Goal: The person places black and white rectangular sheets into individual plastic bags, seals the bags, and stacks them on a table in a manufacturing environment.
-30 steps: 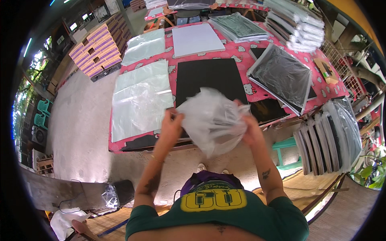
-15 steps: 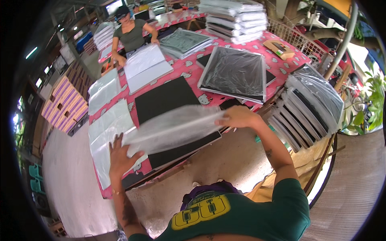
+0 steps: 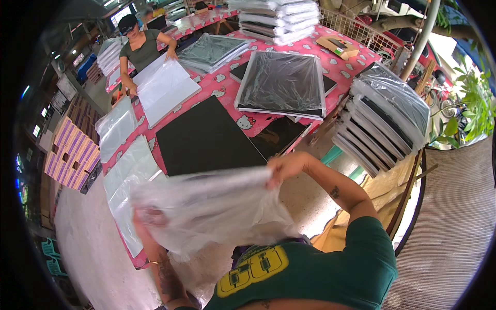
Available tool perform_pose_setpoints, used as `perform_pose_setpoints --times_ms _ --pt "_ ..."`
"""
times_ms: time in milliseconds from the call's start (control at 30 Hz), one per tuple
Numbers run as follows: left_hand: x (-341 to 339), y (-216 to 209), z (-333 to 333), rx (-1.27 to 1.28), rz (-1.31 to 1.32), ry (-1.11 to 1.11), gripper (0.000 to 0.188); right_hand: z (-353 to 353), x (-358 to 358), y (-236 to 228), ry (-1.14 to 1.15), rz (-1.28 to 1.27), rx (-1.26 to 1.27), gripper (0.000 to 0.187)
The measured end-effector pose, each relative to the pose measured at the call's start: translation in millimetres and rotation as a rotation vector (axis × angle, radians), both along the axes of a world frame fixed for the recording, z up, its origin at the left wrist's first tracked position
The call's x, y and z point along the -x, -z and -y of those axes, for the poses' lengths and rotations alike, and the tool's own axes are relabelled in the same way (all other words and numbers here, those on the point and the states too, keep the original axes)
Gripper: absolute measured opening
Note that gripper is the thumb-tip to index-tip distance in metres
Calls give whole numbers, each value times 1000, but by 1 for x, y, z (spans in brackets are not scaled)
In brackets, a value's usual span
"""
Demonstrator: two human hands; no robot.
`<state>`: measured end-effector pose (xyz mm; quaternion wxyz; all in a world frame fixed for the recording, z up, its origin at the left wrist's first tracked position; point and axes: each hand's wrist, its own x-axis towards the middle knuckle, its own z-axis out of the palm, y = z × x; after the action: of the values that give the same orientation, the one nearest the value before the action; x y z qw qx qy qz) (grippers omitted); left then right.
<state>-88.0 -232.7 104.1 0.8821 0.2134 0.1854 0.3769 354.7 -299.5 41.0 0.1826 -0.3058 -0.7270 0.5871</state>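
A transparent plastic bag hangs in front of me, stretched between my hands and blurred by motion. My right hand pinches its upper right corner. My left hand is at the bag's left end, seen through the film; its fingers are smeared, and whether it is inside or behind the bag I cannot tell. Just beyond lies a flat black board on the table, its near part hidden by the bag. Left of the board, a stack of plastic bags lies along the table edge.
A co-worker handles white sheets across the pink patterned table. Film-wrapped black boards lie at right, beside a tall wrapped stack. More wrapped packs and a cardboard box stand farther back.
The plastic bag has come down and toward me, spreading from a narrow strip into a wide sheet. My right hand still grips its corner; my left hand, earlier spread, is now covered by film.
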Motion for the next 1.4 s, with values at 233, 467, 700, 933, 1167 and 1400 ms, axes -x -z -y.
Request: perform_pose_setpoints --times_ms 233,467,700,933,1167,1400 --pt "25 51 8 -359 -319 -311 41 16 -17 43 495 -359 490 25" --pt "81 101 5 -598 -865 543 36 30 -6 51 716 -921 711 24" --pt "61 138 23 -554 -1028 -173 24 47 39 120 939 -135 155 33" --pt "-16 182 50 -787 -1739 -471 47 27 63 157 1388 256 -426 56" --pt "26 116 52 -543 -1161 -432 51 50 38 77 1201 -117 65 55" --pt "53 -31 -20 -736 -501 -736 50 0 28 -99 648 -1301 12 56"
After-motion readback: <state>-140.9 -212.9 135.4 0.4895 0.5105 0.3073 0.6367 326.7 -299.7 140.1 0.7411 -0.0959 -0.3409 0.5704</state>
